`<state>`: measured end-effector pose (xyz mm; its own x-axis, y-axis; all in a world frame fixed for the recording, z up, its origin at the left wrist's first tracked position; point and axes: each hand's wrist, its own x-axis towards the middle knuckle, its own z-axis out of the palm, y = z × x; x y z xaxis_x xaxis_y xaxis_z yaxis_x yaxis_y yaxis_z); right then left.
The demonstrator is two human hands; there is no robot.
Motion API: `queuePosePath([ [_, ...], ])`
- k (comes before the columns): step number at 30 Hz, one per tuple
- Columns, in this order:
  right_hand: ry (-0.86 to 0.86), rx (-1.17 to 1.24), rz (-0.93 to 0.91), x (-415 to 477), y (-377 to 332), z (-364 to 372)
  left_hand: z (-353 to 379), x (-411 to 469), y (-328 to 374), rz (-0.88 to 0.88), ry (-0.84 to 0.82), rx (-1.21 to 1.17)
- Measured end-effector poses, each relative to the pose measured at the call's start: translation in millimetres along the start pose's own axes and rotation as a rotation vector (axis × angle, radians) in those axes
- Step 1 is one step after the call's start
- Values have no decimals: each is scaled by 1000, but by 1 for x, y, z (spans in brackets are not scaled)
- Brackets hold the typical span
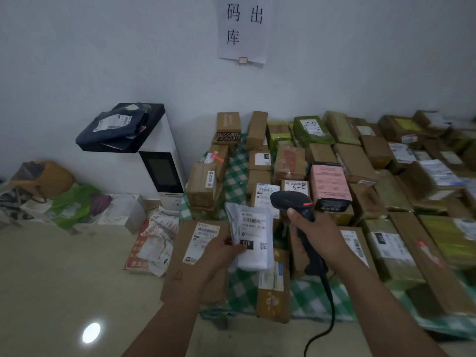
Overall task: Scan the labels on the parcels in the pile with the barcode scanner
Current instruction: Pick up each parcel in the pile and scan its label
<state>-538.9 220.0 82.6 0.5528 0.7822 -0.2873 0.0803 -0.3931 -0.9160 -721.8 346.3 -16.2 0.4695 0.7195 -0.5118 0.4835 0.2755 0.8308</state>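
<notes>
The left hand pinches a white parcel, label up, above the pile. The right hand grips the scanner, its head just beside the parcel.

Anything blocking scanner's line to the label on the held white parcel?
Nothing visible. The barcode scanner in the right hand faces the label on the white parcel; the left hand pinches its lower-left edge, barcode uncovered.
</notes>
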Motion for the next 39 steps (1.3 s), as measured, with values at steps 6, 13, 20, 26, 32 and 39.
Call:
queuePosePath([
  [6, 38, -57, 25, -5, 25, -10, 43, 6, -12, -129, -212, 242],
  [13, 2, -145, 45, -8, 42, -15, 79, 15, -31, -29, -47, 394],
  [20, -49, -164, 22, -1, 36, 11, 57, 11, -47, 148, 206, 511],
  [26, -174, -245, 7, 3, 23, 49, 8, 5, -79, -129, 527, 838],
  [32, -244, -273, 41, 1, 33, 79, -21, 10, -97, -324, 615, 740],
  [39, -285, -116, 179, 6, 51, 128, -84, 11, -135, -301, 369, 377],
])
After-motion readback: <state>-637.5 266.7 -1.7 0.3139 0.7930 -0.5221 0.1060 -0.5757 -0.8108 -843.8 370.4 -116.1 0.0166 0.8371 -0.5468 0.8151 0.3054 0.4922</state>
